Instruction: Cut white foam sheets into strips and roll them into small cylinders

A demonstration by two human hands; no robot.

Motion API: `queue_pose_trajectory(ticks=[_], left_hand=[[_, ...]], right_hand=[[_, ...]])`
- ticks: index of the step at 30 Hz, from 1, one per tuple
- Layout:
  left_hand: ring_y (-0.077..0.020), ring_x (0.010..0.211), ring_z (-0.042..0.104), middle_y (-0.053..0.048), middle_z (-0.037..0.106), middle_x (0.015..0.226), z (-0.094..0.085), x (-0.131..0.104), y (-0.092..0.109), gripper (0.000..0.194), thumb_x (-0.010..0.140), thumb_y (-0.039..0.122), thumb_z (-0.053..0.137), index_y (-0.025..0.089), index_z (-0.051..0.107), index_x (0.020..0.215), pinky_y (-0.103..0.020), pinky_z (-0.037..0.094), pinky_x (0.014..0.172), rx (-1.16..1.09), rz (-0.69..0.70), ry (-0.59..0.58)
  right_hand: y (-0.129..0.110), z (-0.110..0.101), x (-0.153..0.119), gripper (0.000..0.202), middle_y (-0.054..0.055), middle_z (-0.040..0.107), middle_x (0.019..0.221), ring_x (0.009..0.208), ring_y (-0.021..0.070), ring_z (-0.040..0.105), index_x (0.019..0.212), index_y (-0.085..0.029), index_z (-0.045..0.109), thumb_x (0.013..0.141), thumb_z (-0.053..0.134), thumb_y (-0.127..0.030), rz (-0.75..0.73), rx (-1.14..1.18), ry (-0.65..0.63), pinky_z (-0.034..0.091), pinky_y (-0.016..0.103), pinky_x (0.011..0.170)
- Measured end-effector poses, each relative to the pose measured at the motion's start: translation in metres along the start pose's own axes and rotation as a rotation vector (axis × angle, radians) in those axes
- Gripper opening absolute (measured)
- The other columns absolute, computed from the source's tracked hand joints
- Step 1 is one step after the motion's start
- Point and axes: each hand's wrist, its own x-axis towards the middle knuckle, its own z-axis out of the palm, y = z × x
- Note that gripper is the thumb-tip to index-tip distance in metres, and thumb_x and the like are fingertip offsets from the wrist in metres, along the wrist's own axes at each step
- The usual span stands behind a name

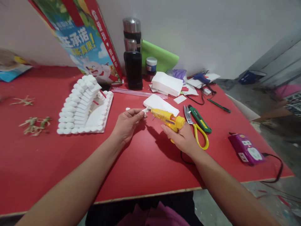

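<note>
My right hand (182, 138) is wrapped round the handle of a yellow hot glue gun (164, 117), its nozzle pointing left. My left hand (128, 124) pinches a small white piece (145, 111) between thumb and fingertips, right at the nozzle. Whether the nozzle touches the piece I cannot tell. Left of my left hand stands a white model (86, 106) with a small staircase and an edging of rounded white pieces. Behind the glue gun lies a stack of white sheets (160, 103). Yellow-handled scissors (199, 138) and a green utility knife (199, 119) lie beside my right hand.
A dark phone (133, 70) leans on a metal flask (132, 26) at the back, near a printed box (87, 44). A purple power box (246, 149) with a cord sits at right. Straw-like knots (35, 125) lie at left. The table's front edge (150, 194) is close to me.
</note>
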Motion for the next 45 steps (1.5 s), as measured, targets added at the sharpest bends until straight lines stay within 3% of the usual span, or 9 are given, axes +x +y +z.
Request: queue_pose_trajectory(ticks=[16,23,27,31,36,45], left_hand=[[-0.0120,0.062,0.065,-0.004,0.071,0.075,-0.001,0.002,0.000,0.039,0.061,0.034,0.098,0.011,0.076,0.082,-0.022,0.052,0.055,-0.046,-0.017,-0.060],[-0.0109,0.062,0.064,-0.005,0.069,0.074,0.000,0.000,0.003,0.010,0.085,0.013,0.079,0.009,0.072,0.078,-0.020,0.056,0.058,-0.156,-0.135,-0.102],[-0.0098,0.065,0.065,-0.006,0.068,0.077,-0.001,0.001,0.007,0.020,0.097,0.007,0.061,0.010,0.068,0.079,-0.021,0.060,0.066,-0.370,-0.297,-0.054],[-0.0092,0.066,0.064,-0.005,0.065,0.080,-0.004,0.003,0.008,0.020,0.101,0.008,0.054,0.011,0.064,0.084,-0.020,0.060,0.066,-0.522,-0.417,-0.089],[-0.0101,0.066,0.064,-0.005,0.064,0.081,-0.006,0.002,0.008,0.018,0.101,0.008,0.052,0.012,0.062,0.087,-0.021,0.061,0.066,-0.557,-0.463,-0.159],[-0.0103,0.065,0.064,-0.006,0.064,0.080,-0.002,0.000,0.009,0.023,0.104,0.011,0.049,0.010,0.063,0.086,-0.020,0.060,0.064,-0.497,-0.444,-0.158]], right_hand=[[0.002,0.000,0.001,0.039,-0.003,0.051,0.059,0.056,0.0128,0.048,0.071,-0.021,0.054,0.097,0.064,-0.049,0.118,0.136,-0.058,0.038,0.029,0.056],[0.005,-0.003,0.000,0.046,-0.002,0.050,0.055,0.051,0.0114,0.045,0.064,-0.020,0.053,0.098,0.063,-0.050,0.100,0.113,0.032,0.033,0.028,0.051],[0.008,-0.004,-0.002,0.044,-0.002,0.052,0.056,0.051,0.0116,0.046,0.066,-0.020,0.055,0.098,0.064,-0.049,0.074,0.155,0.008,0.034,0.028,0.051],[0.009,-0.003,-0.004,0.040,-0.002,0.052,0.058,0.054,0.0123,0.047,0.068,-0.021,0.055,0.097,0.066,-0.046,0.110,0.164,-0.028,0.035,0.029,0.053],[0.008,-0.001,-0.003,0.040,-0.003,0.050,0.058,0.055,0.0125,0.046,0.068,-0.021,0.055,0.098,0.065,-0.045,0.100,0.167,-0.041,0.035,0.029,0.054],[0.007,-0.001,-0.002,0.035,-0.003,0.051,0.061,0.055,0.0123,0.046,0.073,-0.021,0.056,0.099,0.063,-0.042,0.065,0.137,-0.070,0.034,0.029,0.055]])
